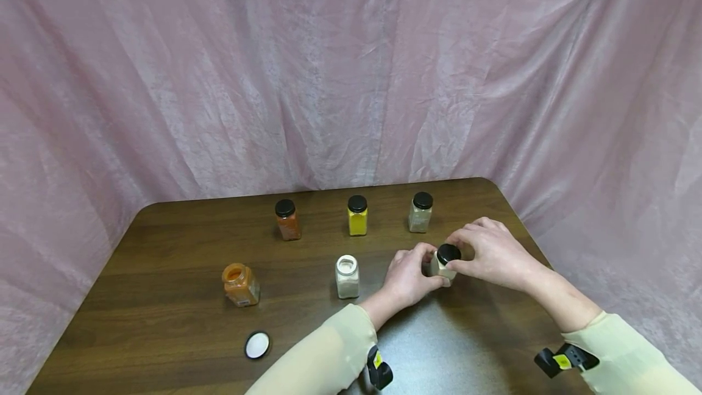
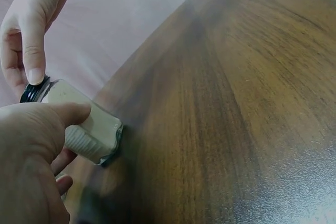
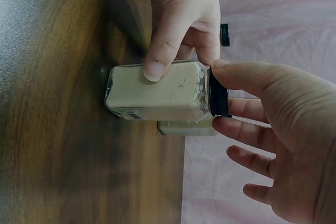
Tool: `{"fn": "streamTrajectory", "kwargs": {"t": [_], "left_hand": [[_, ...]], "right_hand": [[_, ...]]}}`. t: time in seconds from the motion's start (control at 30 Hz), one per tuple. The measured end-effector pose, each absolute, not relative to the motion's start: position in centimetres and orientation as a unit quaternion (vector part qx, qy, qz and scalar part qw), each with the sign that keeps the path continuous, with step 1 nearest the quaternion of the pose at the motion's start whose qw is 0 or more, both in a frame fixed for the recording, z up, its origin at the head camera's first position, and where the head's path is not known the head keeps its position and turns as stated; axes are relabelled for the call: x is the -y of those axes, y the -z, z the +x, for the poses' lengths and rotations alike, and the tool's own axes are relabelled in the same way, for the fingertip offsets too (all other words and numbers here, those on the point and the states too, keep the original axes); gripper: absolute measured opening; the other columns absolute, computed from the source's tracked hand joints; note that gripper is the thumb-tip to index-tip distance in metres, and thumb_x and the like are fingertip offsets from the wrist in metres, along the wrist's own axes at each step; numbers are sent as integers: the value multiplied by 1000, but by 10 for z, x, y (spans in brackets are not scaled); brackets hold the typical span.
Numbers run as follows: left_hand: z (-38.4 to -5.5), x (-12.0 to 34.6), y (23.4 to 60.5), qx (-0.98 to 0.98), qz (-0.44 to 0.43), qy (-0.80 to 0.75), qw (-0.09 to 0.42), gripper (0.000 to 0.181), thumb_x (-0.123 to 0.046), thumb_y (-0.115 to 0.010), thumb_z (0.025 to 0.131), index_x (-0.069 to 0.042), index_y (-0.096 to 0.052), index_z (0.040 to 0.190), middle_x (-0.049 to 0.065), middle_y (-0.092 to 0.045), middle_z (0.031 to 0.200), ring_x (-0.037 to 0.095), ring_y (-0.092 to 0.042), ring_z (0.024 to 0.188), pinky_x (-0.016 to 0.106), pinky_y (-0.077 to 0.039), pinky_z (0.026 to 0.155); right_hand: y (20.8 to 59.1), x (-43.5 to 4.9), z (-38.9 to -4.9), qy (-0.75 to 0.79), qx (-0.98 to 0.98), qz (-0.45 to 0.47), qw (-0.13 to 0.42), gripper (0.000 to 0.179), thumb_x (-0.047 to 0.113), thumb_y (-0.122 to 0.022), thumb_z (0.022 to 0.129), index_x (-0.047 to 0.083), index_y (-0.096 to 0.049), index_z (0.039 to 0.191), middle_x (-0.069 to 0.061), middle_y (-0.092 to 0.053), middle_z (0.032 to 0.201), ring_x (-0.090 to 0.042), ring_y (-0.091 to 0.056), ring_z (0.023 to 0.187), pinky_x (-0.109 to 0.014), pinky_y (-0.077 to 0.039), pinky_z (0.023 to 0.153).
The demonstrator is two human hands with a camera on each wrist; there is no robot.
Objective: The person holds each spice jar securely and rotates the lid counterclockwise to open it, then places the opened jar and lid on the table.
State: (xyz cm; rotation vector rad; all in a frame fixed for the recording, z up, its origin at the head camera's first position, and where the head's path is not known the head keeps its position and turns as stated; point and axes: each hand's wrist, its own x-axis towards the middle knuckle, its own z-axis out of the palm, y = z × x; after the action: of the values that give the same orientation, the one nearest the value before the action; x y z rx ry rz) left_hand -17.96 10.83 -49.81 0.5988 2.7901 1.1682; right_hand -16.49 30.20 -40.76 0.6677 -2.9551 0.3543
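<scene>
At the right of the table, my left hand (image 1: 406, 276) grips the body of a square glass jar of cream-coloured powder (image 3: 157, 90), thumb on one face and fingers on the other side. My right hand (image 1: 496, 255) pinches the jar's black lid (image 3: 219, 95) between thumb and fingers; its outer fingers are spread away from the glass in the right wrist view. The lid sits on the jar's neck. Whether the jar's base touches the table cannot be told.
Behind stand lidded jars of red-brown (image 1: 288, 224), yellow (image 1: 358, 219) and grey-green (image 1: 420, 215) powder. Lidless jars of orange (image 1: 241, 288) and whitish (image 1: 347, 282) powder stand left of my hands. A black-rimmed lid (image 1: 257, 345) lies white side up. A pink curtain (image 1: 329, 78) hangs behind the table.
</scene>
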Motion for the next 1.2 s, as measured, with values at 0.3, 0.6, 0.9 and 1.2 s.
{"fn": "streamTrajectory", "kwargs": {"t": [0.3, 0.6, 0.9, 1.2], "left_hand": [[-183, -107, 496, -904, 192, -380, 35, 55, -46, -90, 76, -29, -65, 122, -16, -69, 105, 16, -53, 110, 36, -41, 96], [-184, -107, 497, -905, 194, -377, 35, 49, -48, -90, 75, -31, -66, 114, -17, -70, 103, 15, -53, 107, 35, -40, 96], [-184, -108, 496, -905, 191, -379, 37, 49, -48, -90, 75, -32, -66, 114, -19, -70, 104, 14, -52, 108, 34, -40, 95], [-183, -108, 494, -908, 188, -371, 51, 52, -48, -89, 77, -30, -66, 119, -15, -71, 109, 14, -52, 110, 34, -40, 96]], "right_hand": [[406, -301, -166, -119, 965, 227, 52, 32, 43, -88, 78, 27, -75, 102, 16, -65, 92, -25, -55, 105, -54, -38, 91], [406, -301, -166, -115, 962, 241, 51, 31, 37, -89, 77, 26, -76, 103, 13, -67, 97, -24, -55, 102, -54, -38, 93], [406, -302, -167, -112, 959, 255, 54, 32, 33, -89, 78, 24, -76, 106, 13, -66, 97, -22, -55, 101, -53, -38, 96], [408, -301, -168, -110, 954, 272, 58, 31, 26, -85, 78, 22, -75, 108, 10, -66, 100, -22, -56, 102, -54, -39, 97]]}}
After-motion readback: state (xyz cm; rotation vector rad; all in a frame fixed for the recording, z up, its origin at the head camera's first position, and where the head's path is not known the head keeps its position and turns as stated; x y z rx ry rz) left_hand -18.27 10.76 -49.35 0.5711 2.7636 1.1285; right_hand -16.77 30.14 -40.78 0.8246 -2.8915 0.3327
